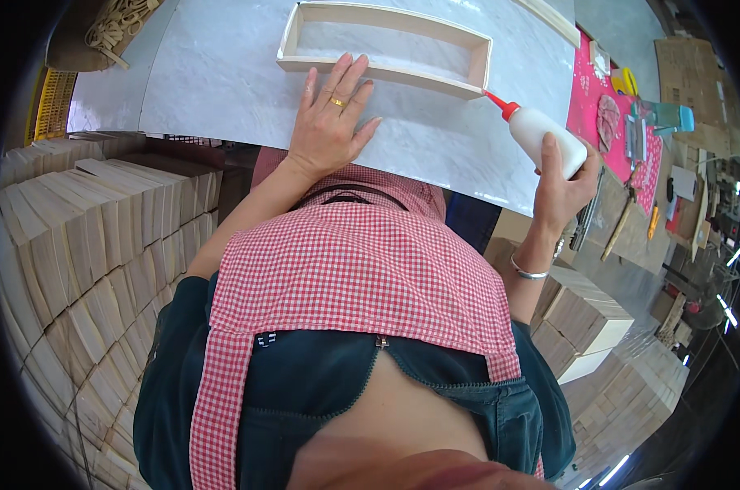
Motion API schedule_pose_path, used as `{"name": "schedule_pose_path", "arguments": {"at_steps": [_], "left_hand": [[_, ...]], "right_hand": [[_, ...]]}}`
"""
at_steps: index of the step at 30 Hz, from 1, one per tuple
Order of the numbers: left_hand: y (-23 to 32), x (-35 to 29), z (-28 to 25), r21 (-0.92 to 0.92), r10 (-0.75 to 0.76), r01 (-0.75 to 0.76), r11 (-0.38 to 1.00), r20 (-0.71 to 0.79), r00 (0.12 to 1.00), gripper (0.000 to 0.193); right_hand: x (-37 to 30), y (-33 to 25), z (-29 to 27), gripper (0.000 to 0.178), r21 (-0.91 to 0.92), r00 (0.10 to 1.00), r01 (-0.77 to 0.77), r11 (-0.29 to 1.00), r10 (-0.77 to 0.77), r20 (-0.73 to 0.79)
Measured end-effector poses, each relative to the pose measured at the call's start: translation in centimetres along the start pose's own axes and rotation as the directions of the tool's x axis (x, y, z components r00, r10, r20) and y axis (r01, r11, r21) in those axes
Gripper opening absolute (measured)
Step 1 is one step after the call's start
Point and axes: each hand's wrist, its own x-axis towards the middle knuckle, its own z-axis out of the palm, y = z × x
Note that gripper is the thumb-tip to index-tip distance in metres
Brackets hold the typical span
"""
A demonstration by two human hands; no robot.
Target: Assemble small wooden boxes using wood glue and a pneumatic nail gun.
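Note:
A long rectangular frame of pale thin wood (390, 75) lies on the marbled tabletop (435, 135). My left hand (333, 118) is open, palm down, its fingers spread and the fingertips against the frame's near side. In my right hand (564, 180) is a white squeeze bottle (547, 140) with a red pointed nozzle (501, 104). The bottle is tilted, and its tip touches or nearly touches the frame's near right corner. Whether anything flows from the tip is too small to tell.
Stacks of wooden boards (100, 220) stand left of me, with more board stacks (582, 314) at the lower right. A bundle of pale strips (118, 28) sits at the far left. To the right, a pink cloth (586, 90) carries a yellow tape roll (624, 81) and small tools.

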Motion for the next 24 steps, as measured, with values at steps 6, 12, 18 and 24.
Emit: {"name": "schedule_pose_path", "arguments": {"at_steps": [6, 12, 18, 24], "left_hand": [[0.0, 0.0, -0.1, 0.018, 0.076, -0.075, 0.997, -0.091, 0.993, 0.044], [-0.6, -0.7, 0.5, -0.044, 0.085, -0.086, 0.995, -0.041, 0.996, 0.040], [-0.6, -0.7, 0.1, -0.094, 0.071, -0.076, 0.993, -0.059, 0.996, 0.037], [-0.6, -0.7, 0.1, -0.094, 0.065, -0.073, 0.993, -0.091, 0.994, 0.035]], "right_hand": [[-0.7, -3.2, 2.8, 0.043, 0.301, 0.945, -0.309, 0.902, 0.258, 0.199], [-3.2, -8.4, 10.8, 0.042, 0.426, 0.893, -0.298, 0.854, 0.092, 0.440], [-3.6, -11.1, 15.1, 0.040, 0.469, 0.900, -0.116, 0.876, -0.107, 0.422], [-3.0, -11.1, 14.7, 0.041, 0.419, 0.903, -0.070, 0.905, -0.121, 0.412]]}}
